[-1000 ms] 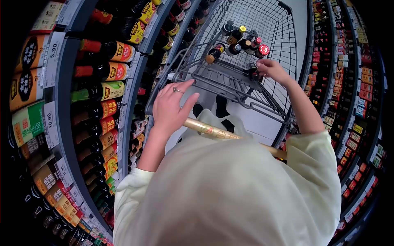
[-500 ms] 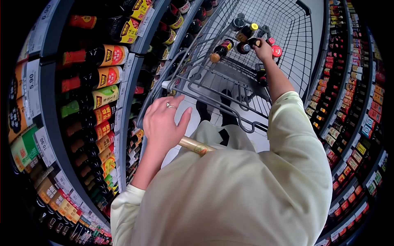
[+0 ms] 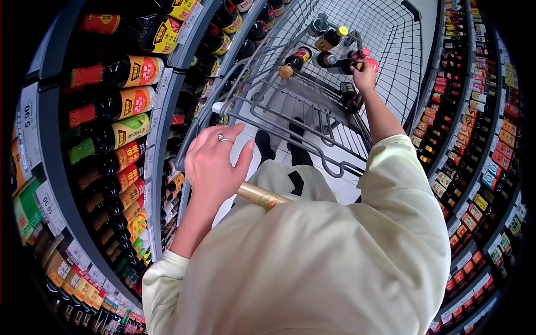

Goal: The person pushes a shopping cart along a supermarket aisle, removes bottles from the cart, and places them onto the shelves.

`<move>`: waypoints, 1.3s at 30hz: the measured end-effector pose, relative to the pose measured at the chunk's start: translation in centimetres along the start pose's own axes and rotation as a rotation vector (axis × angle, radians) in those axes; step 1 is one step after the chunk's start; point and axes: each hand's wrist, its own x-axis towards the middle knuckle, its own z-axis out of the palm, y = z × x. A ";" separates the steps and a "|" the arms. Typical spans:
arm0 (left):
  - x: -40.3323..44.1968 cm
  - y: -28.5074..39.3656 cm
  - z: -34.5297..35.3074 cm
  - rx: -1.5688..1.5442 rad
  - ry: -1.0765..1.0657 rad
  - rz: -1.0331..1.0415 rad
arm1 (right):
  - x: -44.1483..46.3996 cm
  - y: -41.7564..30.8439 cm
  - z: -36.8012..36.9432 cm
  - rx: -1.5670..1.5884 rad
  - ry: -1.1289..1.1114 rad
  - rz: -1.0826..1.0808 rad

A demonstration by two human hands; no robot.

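My right hand (image 3: 364,77) reaches into the metal shopping cart (image 3: 397,75), its fingers closed around the neck end of a dark bottle (image 3: 343,66). Close by are a red-capped bottle (image 3: 358,54), a yellow-capped bottle (image 3: 330,39) and a dark bottle with a greyish cap (image 3: 325,59). A round red lid shows partly behind my hand. Further left, a bottle with a tan cap (image 3: 295,62) leans in the cart. My left hand (image 3: 215,162), with a ring on it, is open above the cart's near left side, thumb spread, beside the tan handle bar (image 3: 259,195).
Shelves of sauce bottles (image 3: 131,103) with price tags line my left side, close to the cart. Another stocked shelf (image 3: 472,184) runs along the right. A dark jar (image 3: 319,26) and a dark bottle (image 3: 349,95) are also in the cart. My feet (image 3: 265,146) are behind it.
My right hand has moved slightly down and right in view, with the dark bottle in its fingers. The view has shifted a little; my left hand keeps its open pose.
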 end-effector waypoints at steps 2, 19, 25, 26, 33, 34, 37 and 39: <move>0.1 0.0 -0.1 -0.022 -0.022 -0.011 | 0.0 0.4 -0.7 -0.050 -0.006 0.064; -0.1 -0.4 0.3 -0.001 -0.008 -0.018 | -2.7 -0.5 -0.2 -0.133 -0.027 0.053; -0.1 -0.5 0.3 -0.007 -0.001 -0.005 | -4.4 -2.2 0.4 -0.193 -0.075 -0.009; -0.1 -0.5 0.2 -0.012 0.000 -0.006 | -4.5 -2.3 0.2 -0.198 -0.075 -0.009; 0.0 -0.4 0.1 -0.037 0.008 -0.001 | -2.6 -4.1 -0.7 -0.229 -0.186 -0.194; -0.1 -0.4 0.0 -0.048 0.007 -0.008 | -2.4 -4.6 -0.6 -0.231 -0.193 -0.202; -0.1 -0.4 0.1 -0.030 0.000 -0.015 | -1.5 -6.0 0.3 -0.209 -0.257 -0.435; -0.1 -0.5 0.1 -0.022 0.002 -0.022 | -0.1 -5.4 2.0 -0.188 -0.302 -0.479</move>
